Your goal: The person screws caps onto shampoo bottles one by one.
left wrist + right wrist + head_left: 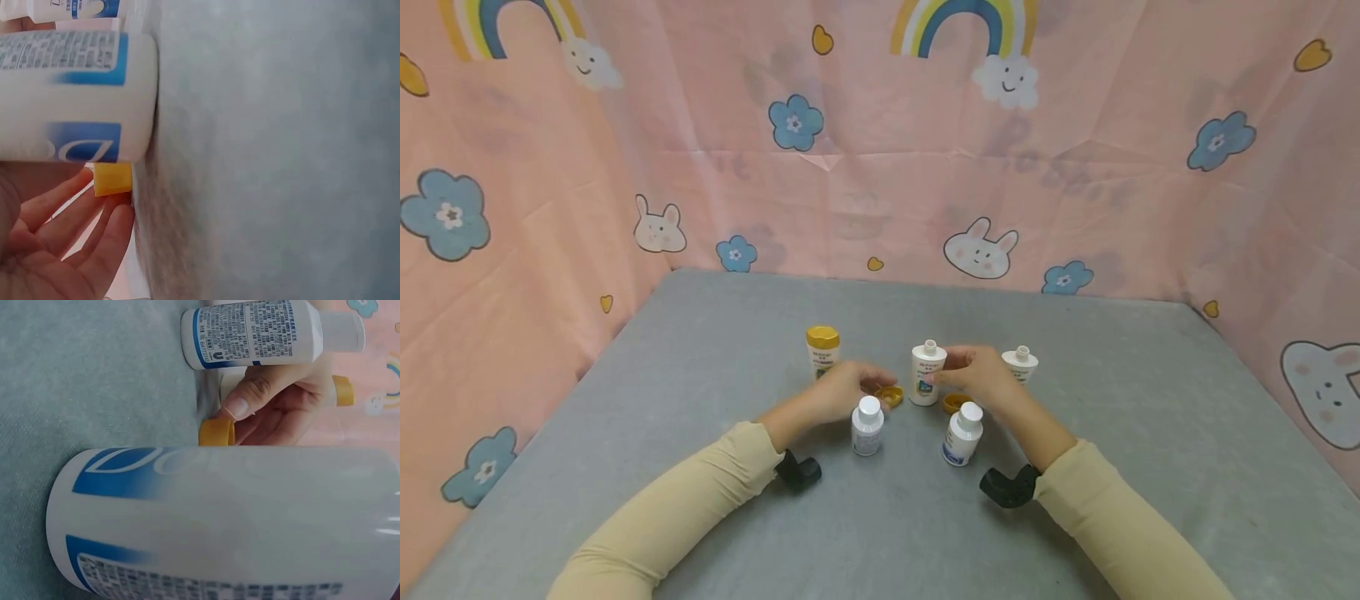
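Note:
Yellow caps lie beside the bottles. My left hand [844,392] reaches to one yellow cap [892,395], its fingers [94,234] extended and loosely spread around it; the left wrist view shows that cap [112,179] low at the table. With thumb and fingers my right hand [977,372] grips an uncapped white bottle [928,380] with a narrow neck, which stands upright. Another yellow cap [956,403] lies just below that hand. Behind the right wrist stands a second uncapped white bottle [1019,363], partly hidden. Beyond my left hand is a white bottle with its yellow cap [823,337] on.
Two small white bottles with white lids stand in front of the hands, one at left [867,427] and one at right [962,435]. The grey tabletop [880,533] is bounded by a pink patterned curtain [865,183]. Black wrist mounts [1009,487] sit under the sleeves.

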Motion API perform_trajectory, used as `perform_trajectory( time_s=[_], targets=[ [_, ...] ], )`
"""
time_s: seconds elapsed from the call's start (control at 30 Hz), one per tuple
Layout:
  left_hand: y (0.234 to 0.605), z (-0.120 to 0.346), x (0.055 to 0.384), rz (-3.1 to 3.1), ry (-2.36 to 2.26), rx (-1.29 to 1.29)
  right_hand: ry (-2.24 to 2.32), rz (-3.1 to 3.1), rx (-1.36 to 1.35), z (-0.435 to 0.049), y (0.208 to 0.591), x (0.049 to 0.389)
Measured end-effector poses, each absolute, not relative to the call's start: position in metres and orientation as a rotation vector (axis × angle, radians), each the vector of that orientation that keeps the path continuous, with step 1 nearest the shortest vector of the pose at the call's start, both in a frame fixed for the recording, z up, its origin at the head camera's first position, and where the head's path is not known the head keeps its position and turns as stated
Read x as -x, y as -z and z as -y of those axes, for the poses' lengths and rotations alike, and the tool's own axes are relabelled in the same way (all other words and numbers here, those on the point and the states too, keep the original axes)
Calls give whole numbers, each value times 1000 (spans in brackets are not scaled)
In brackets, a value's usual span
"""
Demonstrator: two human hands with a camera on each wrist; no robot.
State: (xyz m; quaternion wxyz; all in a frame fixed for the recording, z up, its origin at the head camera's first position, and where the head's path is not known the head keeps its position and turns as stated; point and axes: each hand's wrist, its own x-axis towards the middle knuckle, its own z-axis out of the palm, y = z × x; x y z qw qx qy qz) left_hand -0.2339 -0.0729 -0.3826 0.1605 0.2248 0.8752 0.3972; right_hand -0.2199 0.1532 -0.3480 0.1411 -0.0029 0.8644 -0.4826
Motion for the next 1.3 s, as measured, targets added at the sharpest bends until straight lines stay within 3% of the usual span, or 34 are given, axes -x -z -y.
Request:
perform_trajectory(
  time_s=[0.33,0.67,0.87,1.3],
  targets=[
    [374,72,225,-2534,-1189,-524,1399,-2535,27,-154,343,216],
    [320,85,213,-2498,-1383,-486,1612,-2502,218,-164,301,197],
    [308,91,207,-2459,-1491,-540,1647,-2533,214,-164,283,179],
    [307,99,192,-2213,-1697,-595,1559,-2524,338,-164,296,144]
  ],
)
